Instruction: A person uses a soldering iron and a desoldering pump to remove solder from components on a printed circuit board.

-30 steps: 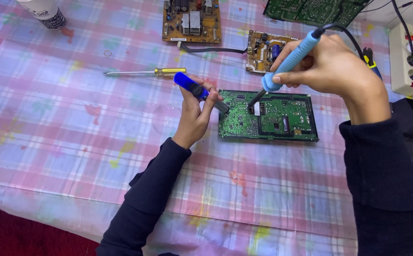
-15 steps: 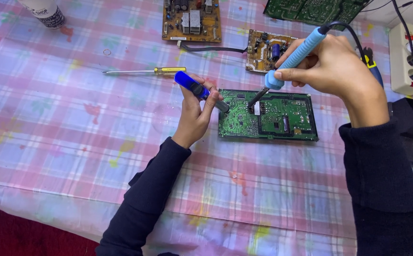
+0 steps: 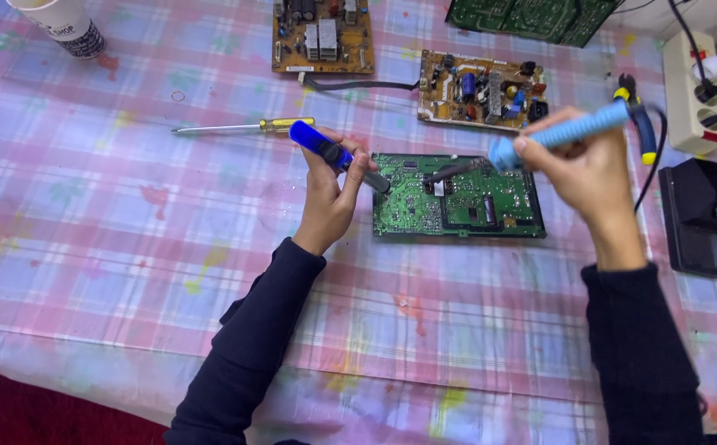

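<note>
A green circuit board lies flat on the checked tablecloth. My left hand grips a dark blue pump-like tool at the board's left edge, its grey tip resting against the board's corner. My right hand holds a light blue soldering iron tilted low, its dark tip touching the upper middle of the board. The iron's black cord runs off to the right.
A yellow-handled screwdriver lies left of my left hand. Two brown circuit boards and a green one sit at the back. A white power strip, pliers and a black device are at right. A cup stands far left.
My right hand has lowered the soldering iron to a flatter angle, with the tip still on the board. My left hand and its blue tool have barely moved.
</note>
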